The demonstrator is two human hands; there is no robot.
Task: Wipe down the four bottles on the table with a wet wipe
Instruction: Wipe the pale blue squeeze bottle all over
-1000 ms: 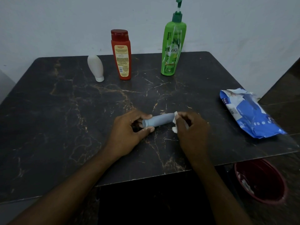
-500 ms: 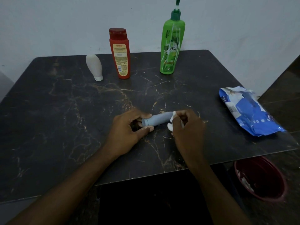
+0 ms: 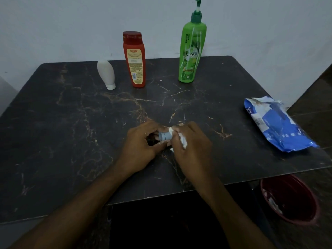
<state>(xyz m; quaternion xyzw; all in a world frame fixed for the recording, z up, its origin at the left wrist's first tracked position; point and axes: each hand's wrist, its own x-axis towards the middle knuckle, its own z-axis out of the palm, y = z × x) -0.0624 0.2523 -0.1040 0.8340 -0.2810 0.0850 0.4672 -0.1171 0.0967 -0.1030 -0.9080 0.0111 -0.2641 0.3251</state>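
While both forearms come in from 6 o'clock, the two hands meet a little below the middle of the dark marble table (image 3: 53,141). At the near right, under the table edge at 4 o'clock, a red bin (image 3: 291,200) stands on the floor with some white scraps inside. The left hand (image 3: 142,144) has its fingers curled around the cap end of a small grey-blue bottle (image 3: 165,136), which lies on its side; thumb and fingers pinch it. The right hand (image 3: 192,146) is closed over the other end of this bottle with a crumpled white wet wipe (image 3: 183,141) pressed between its fingers and the bottle, so most of the bottle is hidden. At 3 o'clock, near the right edge, a blue pack of wipes (image 3: 276,124) lies flat. Farther, near the back edge, three bottles stand in a row: a white bottle (image 3: 106,74) on its cap at 11 o'clock, a red bottle (image 3: 134,59) just to its right, and a tall green pump bottle (image 3: 191,51) at 1 o'clock, all apart from each other
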